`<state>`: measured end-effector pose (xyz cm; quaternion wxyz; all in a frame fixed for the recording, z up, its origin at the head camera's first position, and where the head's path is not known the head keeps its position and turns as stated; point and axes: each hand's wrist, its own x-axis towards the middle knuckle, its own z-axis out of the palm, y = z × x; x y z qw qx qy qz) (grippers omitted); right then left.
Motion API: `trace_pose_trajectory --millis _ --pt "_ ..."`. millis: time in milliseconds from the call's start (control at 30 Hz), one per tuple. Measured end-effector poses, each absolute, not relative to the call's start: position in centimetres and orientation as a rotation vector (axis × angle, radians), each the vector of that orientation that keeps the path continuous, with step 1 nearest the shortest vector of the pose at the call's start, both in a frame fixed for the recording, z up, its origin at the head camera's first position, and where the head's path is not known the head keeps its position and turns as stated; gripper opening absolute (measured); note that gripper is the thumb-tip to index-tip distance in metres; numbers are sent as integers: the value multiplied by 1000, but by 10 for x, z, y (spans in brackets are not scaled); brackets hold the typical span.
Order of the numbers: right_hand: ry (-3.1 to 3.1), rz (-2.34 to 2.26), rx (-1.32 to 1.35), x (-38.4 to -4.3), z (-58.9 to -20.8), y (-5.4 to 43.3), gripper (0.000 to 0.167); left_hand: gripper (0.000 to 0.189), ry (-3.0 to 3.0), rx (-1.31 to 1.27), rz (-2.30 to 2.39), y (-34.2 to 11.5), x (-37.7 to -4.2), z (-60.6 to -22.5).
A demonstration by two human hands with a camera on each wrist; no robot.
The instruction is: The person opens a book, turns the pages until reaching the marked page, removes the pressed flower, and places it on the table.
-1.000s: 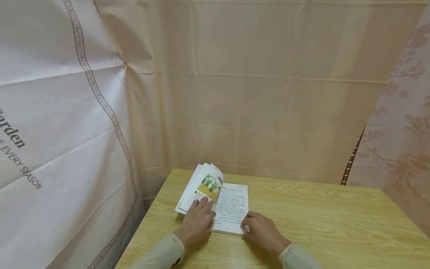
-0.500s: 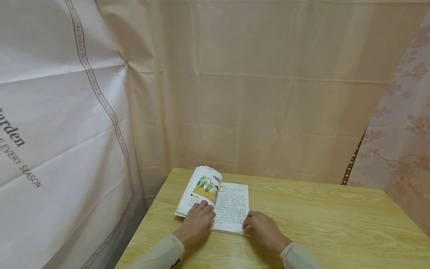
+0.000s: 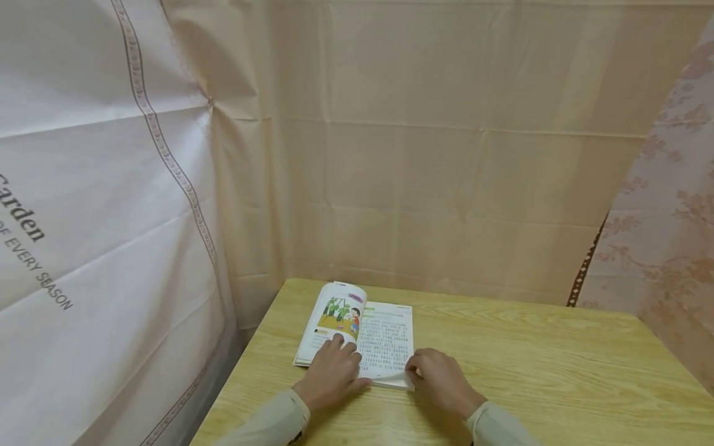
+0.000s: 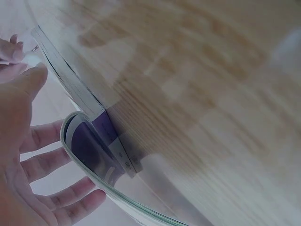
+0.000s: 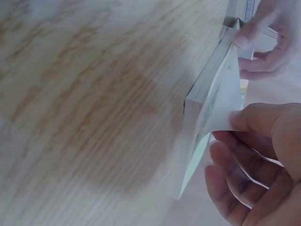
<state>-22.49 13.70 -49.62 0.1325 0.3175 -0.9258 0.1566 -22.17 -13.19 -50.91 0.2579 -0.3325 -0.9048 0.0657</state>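
Open book [image 3: 385,337]: A paperback lies spread on the left part of the wood-grain bench [image 3: 530,359], its near edge facing the person, with both hands upon it.
Left-hand pages [image 3: 338,319]: A thick stack bows upward, showing a colour illustration [image 3: 336,314] of a cartoon figure beside green plants; purple cover [image 4: 89,148] shows beneath in the left wrist view.
Left hand [image 3: 330,371]: It rests across the near end of that stack, fingers spread and fairly straight, thumb reaching past the spine to the near edge.
Right hand [image 3: 442,379]: Thumb and forefinger pinch the near right corner of a leaf [image 5: 226,101], while the remaining fingers curve loosely just beside it, clasping nothing.
Leaf: Its near edge arches up from the page block [image 5: 202,84] below, covered in printed text.
Handling: The book looks light, its cover flexible and its binding springy enough that the left side probably wants a steadying palm. The single leaf seems soft, smooth and easily creased or torn.
Best hold: The free near right corner appears the sound place to pinch, lightly, with one sheet parted from its neighbours; a tug close to the spine would likely strain it.
Backdrop: Beige cloth [image 3: 435,155] hangs behind the bench; floral cloth [image 3: 664,229] hangs at right.
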Motion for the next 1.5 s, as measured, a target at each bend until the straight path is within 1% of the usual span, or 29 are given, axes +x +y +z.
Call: trace_pose_trajectory --millis 200,333,500,567,667,733,800,1000,1067,1100,1233,1300,1367,1500 --pt "-2674 470 862 -225 -491 134 5 43 -2478 -876 190 -132 -220 -508" --pt "-2655 513 812 -224 -488 133 6 36 -2487 -865 175 -130 -221 -509" --pt "-2589 619 724 -226 -487 133 9 21 -2507 -853 158 -127 -221 -508" --pt "-2564 647 698 -226 -488 133 15 17 -2508 -841 166 -127 -221 -507" --pt "-2559 640 670 -226 -489 133 29 16 -2504 -815 182 -127 -220 -507" --pt "-2581 633 674 -226 -489 133 34 17 -2498 -791 176 -127 -221 -507" --pt "-2617 616 687 -225 -491 133 35 18 -2495 -768 152 -127 -221 -507" --pt "-2683 585 766 -223 -495 133 29 18 -2536 -658 117 -128 -224 -506" --pt "-2692 585 787 -222 -495 133 29 22 -2534 -612 133 -129 -225 -506" --pt "-2698 585 794 -222 -496 133 28 27 -2523 -594 132 -129 -226 -506" --pt "-2727 585 809 -222 -498 133 26 64 -2401 -567 46 -132 -227 -506" --pt "-2742 566 822 -222 -500 133 27 78 -2343 -579 -11 -133 -229 -505" --pt "-2757 526 843 -222 -501 133 30 82 -2313 -599 -29 -134 -230 -503" --pt "-2770 474 896 -222 -505 133 34 81 -2339 -642 52 -135 -230 -498"
